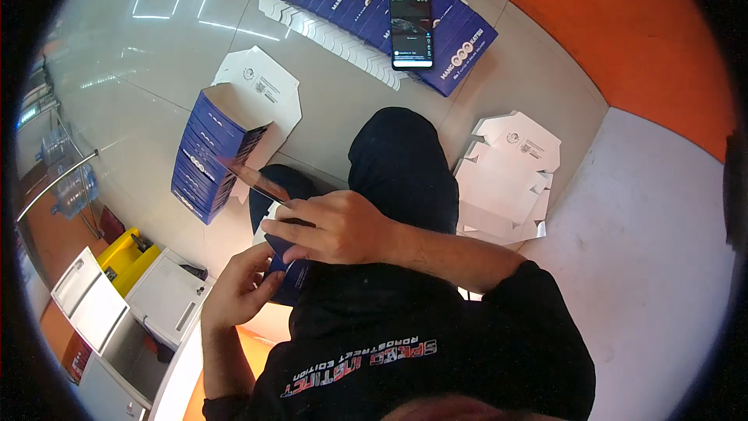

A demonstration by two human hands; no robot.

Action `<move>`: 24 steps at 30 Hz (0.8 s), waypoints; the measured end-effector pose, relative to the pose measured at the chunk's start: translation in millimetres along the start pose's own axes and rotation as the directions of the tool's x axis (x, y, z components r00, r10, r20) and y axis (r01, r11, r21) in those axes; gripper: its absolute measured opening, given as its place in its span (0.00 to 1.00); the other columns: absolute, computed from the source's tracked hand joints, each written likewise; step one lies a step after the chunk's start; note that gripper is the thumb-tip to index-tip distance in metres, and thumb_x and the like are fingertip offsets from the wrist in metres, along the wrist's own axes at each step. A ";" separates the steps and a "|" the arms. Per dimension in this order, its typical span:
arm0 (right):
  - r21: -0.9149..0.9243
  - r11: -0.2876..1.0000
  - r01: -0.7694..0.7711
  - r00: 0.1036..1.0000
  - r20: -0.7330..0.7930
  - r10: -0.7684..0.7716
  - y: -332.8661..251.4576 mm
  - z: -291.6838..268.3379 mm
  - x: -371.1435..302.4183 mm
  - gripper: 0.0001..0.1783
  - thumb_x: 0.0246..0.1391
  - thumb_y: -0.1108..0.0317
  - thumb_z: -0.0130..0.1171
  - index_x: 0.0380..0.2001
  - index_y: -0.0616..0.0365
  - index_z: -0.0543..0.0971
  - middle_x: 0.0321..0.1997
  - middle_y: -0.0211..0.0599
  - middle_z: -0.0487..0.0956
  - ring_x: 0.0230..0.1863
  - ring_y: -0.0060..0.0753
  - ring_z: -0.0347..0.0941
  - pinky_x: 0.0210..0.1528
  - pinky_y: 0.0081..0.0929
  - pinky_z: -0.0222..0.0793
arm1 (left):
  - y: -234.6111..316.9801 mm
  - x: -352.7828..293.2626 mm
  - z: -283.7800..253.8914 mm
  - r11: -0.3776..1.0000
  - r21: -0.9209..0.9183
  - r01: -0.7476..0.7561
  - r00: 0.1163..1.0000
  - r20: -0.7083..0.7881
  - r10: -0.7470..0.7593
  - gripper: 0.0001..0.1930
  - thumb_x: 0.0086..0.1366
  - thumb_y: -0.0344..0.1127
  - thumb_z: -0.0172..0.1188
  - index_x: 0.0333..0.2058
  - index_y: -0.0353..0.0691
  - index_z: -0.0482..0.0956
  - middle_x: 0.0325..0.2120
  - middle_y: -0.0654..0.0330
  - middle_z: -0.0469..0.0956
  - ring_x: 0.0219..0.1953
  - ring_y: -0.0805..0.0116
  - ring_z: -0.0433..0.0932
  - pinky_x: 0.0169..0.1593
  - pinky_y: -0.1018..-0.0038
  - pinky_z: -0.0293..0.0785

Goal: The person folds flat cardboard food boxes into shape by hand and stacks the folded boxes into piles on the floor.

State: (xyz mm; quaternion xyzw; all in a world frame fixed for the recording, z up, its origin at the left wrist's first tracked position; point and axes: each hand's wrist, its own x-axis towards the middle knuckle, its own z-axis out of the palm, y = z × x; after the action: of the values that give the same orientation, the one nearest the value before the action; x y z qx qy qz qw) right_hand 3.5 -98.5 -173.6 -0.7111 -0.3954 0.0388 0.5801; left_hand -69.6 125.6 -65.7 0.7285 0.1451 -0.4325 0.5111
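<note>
Low in front of my body, my left hand is closed on a blue cardboard box, partly folded, with white inside. Over its upper part bends my right hand, fingers curled. A slim, long, dark-edged object sticks out from the right hand toward the upper left; blur hides its kind. Beyond it, on the floor to the left, stands a row of nested blue boxes. A white unfolded carton sheet lies beside and partly under that row.
A long row of blue cartons lies on the tiled floor ahead, with a lit phone on top. White unfolded cartons lie to my right by an orange wall. White cabinets and large water bottles stand left.
</note>
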 end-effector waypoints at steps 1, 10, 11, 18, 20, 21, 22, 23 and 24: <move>0.000 1.000 0.001 1.000 -0.001 -0.001 0.1 0.3 0.4 0.25 0.55 0.51 0.67 0.52 0.51 0.82 0.45 0.32 0.84 0.36 0.31 0.85 0.34 0.26 0.79 | 0.3 0.5 -0.1 1.000 0.001 0.011 1.000 0.014 -0.011 0.20 0.67 0.23 0.57 0.57 0.34 0.74 0.40 0.55 0.82 0.36 0.71 0.82 0.33 0.76 0.80; 0.060 0.998 0.013 0.997 0.081 -0.018 -0.3 2.3 0.2 0.24 0.56 0.52 0.67 0.52 0.50 0.78 0.44 0.33 0.81 0.36 0.34 0.84 0.34 0.29 0.79 | 1.3 -0.7 -0.5 0.998 -0.028 0.049 0.998 0.039 -0.048 0.18 0.67 0.21 0.57 0.55 0.33 0.76 0.36 0.57 0.81 0.35 0.74 0.81 0.31 0.79 0.79; 0.061 0.998 0.004 0.993 0.114 -0.011 -0.3 2.2 0.0 0.24 0.55 0.52 0.68 0.52 0.50 0.78 0.44 0.33 0.81 0.37 0.35 0.84 0.35 0.29 0.79 | 0.8 -0.6 -0.2 0.999 -0.023 0.039 0.998 0.045 -0.038 0.18 0.67 0.21 0.57 0.55 0.33 0.76 0.36 0.57 0.81 0.35 0.74 0.81 0.31 0.79 0.79; 0.128 0.982 -0.141 0.975 -0.156 0.161 2.1 6.0 -3.2 0.27 0.56 0.57 0.71 0.56 0.53 0.77 0.46 0.35 0.81 0.42 0.37 0.83 0.41 0.30 0.80 | 2.8 -3.9 5.2 0.957 -0.277 0.088 0.994 -0.032 -0.101 0.16 0.71 0.24 0.57 0.56 0.31 0.73 0.38 0.57 0.82 0.38 0.73 0.82 0.43 0.76 0.80; 0.123 0.983 -0.135 0.971 -0.182 0.156 1.8 6.9 -4.9 0.28 0.56 0.58 0.71 0.58 0.54 0.76 0.46 0.36 0.81 0.42 0.37 0.83 0.41 0.29 0.80 | 4.5 -4.5 4.7 0.935 -0.340 0.099 0.991 -0.051 -0.123 0.15 0.72 0.25 0.56 0.56 0.30 0.73 0.39 0.56 0.82 0.39 0.73 0.83 0.45 0.75 0.81; 0.118 0.986 -0.121 0.973 -0.184 0.142 1.4 6.9 -5.8 0.28 0.57 0.58 0.71 0.58 0.54 0.76 0.46 0.36 0.81 0.42 0.37 0.83 0.41 0.28 0.80 | 5.1 -4.3 3.9 0.938 -0.337 0.086 0.994 -0.039 -0.105 0.14 0.73 0.25 0.56 0.56 0.30 0.73 0.39 0.56 0.82 0.40 0.73 0.83 0.45 0.74 0.81; 0.116 0.987 -0.111 0.973 -0.189 0.131 0.9 6.5 -6.5 0.28 0.57 0.57 0.71 0.58 0.54 0.76 0.47 0.36 0.81 0.41 0.37 0.83 0.41 0.27 0.79 | 5.3 -3.6 3.1 0.935 -0.345 0.080 0.995 -0.028 -0.095 0.14 0.73 0.25 0.56 0.55 0.30 0.73 0.39 0.55 0.82 0.40 0.73 0.83 0.46 0.74 0.81; 0.111 0.988 -0.109 0.974 -0.187 0.128 0.6 5.7 -7.0 0.28 0.57 0.57 0.71 0.58 0.54 0.76 0.47 0.36 0.81 0.41 0.37 0.83 0.41 0.27 0.79 | 5.2 -2.9 2.2 0.940 -0.334 0.072 0.996 -0.025 -0.085 0.14 0.73 0.25 0.56 0.55 0.30 0.73 0.39 0.55 0.82 0.40 0.73 0.83 0.46 0.74 0.81; 0.132 0.988 -0.073 0.979 -0.179 0.097 -0.1 4.6 -7.5 0.29 0.57 0.57 0.71 0.58 0.54 0.76 0.46 0.36 0.81 0.41 0.36 0.83 0.41 0.27 0.79 | 4.8 -2.1 1.3 0.945 -0.318 0.079 0.997 0.010 -0.080 0.13 0.74 0.25 0.55 0.55 0.30 0.73 0.39 0.56 0.82 0.40 0.72 0.83 0.46 0.74 0.81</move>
State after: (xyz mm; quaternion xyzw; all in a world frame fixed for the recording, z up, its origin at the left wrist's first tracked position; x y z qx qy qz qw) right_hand -4.1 -99.4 -178.1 -0.6901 -0.3059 0.0221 0.6555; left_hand -68.3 122.9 -61.1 0.6307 0.2429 -0.4228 0.6037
